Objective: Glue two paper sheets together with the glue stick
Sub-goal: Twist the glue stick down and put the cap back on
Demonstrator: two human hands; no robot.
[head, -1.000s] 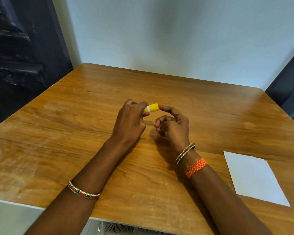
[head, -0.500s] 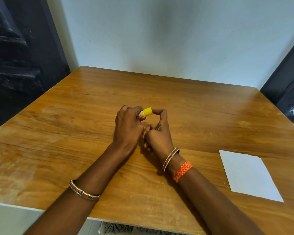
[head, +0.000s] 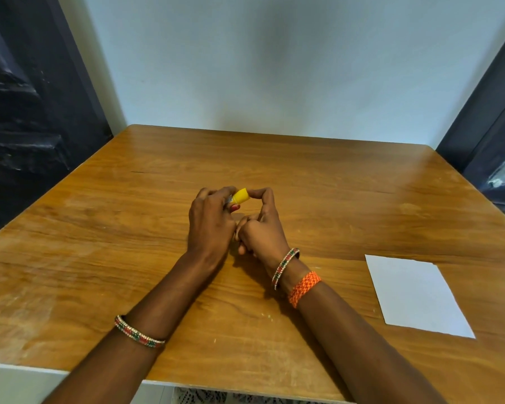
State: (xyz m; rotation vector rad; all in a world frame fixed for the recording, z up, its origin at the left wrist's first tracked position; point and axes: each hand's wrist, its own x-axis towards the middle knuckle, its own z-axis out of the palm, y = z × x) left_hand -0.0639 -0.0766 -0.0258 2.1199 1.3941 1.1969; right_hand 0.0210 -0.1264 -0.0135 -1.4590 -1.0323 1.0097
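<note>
A small glue stick with a yellow cap (head: 240, 195) is held over the middle of the wooden table (head: 333, 199). My left hand (head: 210, 225) grips its body, which is mostly hidden inside the fingers. My right hand (head: 261, 228) pinches the yellow cap between thumb and index finger, its other fingers curled under. The two hands touch each other. A white paper sheet (head: 417, 295) lies flat at the right, near the table's front edge, apart from both hands. I cannot tell whether it is one sheet or two stacked.
A pale wall stands behind the table's far edge. Dark plastic-covered surfaces flank the table on the left and right. The table's front edge runs under my forearms.
My right hand has drawn in against my left hand, and its fingers have closed on the yellow cap. The view has tilted up a little.
</note>
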